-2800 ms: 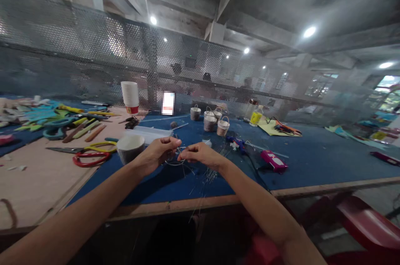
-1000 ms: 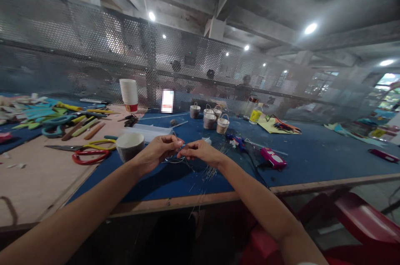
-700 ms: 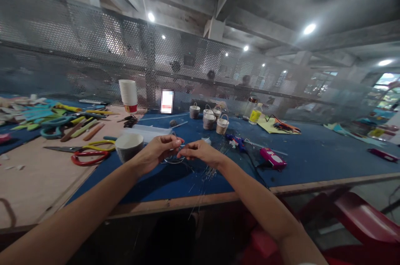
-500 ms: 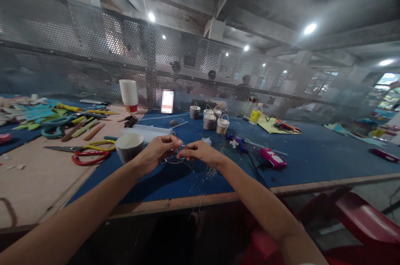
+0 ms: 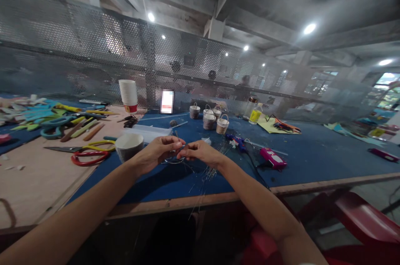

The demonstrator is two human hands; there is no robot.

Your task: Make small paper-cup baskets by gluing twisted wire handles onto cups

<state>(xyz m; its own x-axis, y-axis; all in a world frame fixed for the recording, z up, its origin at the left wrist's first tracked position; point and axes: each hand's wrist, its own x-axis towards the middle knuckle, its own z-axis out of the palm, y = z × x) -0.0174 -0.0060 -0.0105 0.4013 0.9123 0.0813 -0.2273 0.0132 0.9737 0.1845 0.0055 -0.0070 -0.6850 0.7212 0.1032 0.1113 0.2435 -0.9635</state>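
Observation:
My left hand (image 5: pixel 158 151) and my right hand (image 5: pixel 201 152) meet fingertip to fingertip over the blue mat. Both are pinched on a thin pale wire (image 5: pixel 174 161), which curves in a loop below the fingers; one end sticks up above the left fingertips. How the wire runs between the fingers is hidden. Left of my left hand is a grey-white paper cup (image 5: pixel 126 148). A bundle of loose thin wires (image 5: pixel 212 168) lies beside my right wrist, some hanging past the table edge. Beyond the hands stand several small handled buckets (image 5: pixel 209 121).
A blue glue gun (image 5: pixel 239 143) with its cord and a magenta box (image 5: pixel 273 158) lie at right. Red-and-yellow-handled scissors (image 5: pixel 90 157), other tools and a stack of paper cups (image 5: pixel 128 95) sit at left. A perforated metal screen (image 5: pixel 187 56) stands behind.
The left fingers have shifted slightly, and a wire end now stands up more visibly above them. The right hand stays nearly in place, still pinched.

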